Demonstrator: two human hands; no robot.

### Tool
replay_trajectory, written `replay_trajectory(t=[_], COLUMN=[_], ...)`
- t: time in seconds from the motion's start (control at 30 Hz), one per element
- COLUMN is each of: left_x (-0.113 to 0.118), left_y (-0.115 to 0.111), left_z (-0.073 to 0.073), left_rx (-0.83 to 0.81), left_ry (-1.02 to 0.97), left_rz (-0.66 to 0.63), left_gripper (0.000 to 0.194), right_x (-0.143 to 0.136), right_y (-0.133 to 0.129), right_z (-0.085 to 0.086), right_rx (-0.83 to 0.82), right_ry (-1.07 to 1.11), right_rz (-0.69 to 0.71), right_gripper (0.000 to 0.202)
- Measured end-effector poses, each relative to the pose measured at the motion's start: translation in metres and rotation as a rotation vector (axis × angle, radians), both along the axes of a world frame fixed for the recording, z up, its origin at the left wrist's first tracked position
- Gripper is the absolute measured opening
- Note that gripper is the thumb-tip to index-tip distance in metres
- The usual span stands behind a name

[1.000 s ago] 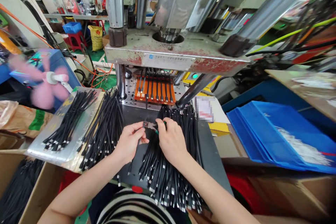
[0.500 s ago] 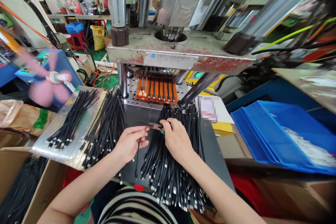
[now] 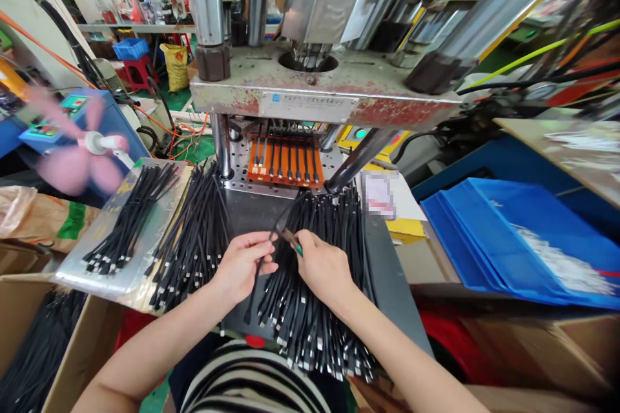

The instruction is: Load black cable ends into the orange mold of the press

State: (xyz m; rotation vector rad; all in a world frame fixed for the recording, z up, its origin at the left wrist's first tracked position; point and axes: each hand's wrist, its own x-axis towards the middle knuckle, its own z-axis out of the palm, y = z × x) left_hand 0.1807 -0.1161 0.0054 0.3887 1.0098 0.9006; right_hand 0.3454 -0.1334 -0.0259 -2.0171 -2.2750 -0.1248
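My left hand (image 3: 246,266) pinches a thin black cable (image 3: 254,293), whose lower end hangs over the dark tabletop. My right hand (image 3: 323,266) is closed round pliers (image 3: 289,237) with a green handle, and their jaws are close to the cable at my left fingertips. Whether the jaws touch it cannot be made out. A large heap of black cables (image 3: 314,322) lies under and beside my right hand. Behind both hands, an orange fixture (image 3: 285,171) with several black cables laid side by side sits in the press.
The press's metal plate (image 3: 320,100) and columns stand over the fixture. More black cables (image 3: 191,232) lie at the left, beside a metal sheet (image 3: 109,226). A pink fan (image 3: 80,142) is at the far left. Blue trays (image 3: 494,232) with white pieces stand at the right.
The pliers have turned, with their jaws now angled up and left. A curved length of cable now shows above my left fingertips. The whole view has shifted slightly.
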Motion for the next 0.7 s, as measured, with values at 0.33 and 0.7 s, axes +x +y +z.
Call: replay_trajectory(t=[0.33, 0.7], left_x=[0.004, -0.003], left_y=[-0.003, -0.003], left_z=[-0.003, -0.01], left_rx=[0.314, 0.303], left_ry=[0.182, 0.326], left_rz=[-0.05, -0.036], left_gripper=[0.027, 0.026], right_x=[-0.001, -0.007], right_y=[-0.008, -0.002], right_z=[0.008, 0.016], right_rx=[0.292, -0.082], right_ry=[-0.097, -0.137], right_rz=[0.084, 0.031], right_gripper=[0.031, 0.015])
